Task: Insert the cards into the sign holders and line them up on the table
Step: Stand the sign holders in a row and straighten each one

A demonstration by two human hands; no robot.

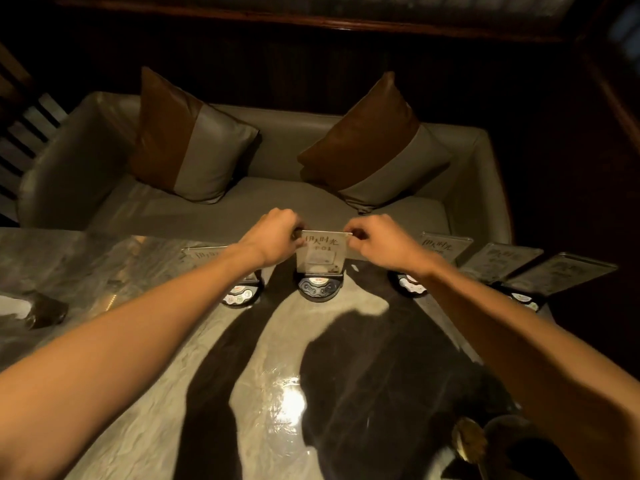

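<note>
The middle sign holder point(321, 263) on the tabletop point(270, 358) is pinched at its top corners by the left hand point(273, 237) and the right hand point(382, 241).

- Left forearm point(145, 317) covers most of the sign holder at 9 o'clock point(239, 292).
- Right forearm point(512, 337) hides part of the round base at 3 o'clock point(408, 284).
- Card point(322, 252) print: too small to read.
- Dark object at 5 o'clock point(485, 445): cut off by the bottom edge.

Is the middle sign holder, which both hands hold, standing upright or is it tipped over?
Upright. The middle sign holder stands on its round base, and the left hand and right hand pinch its top corners.
</note>
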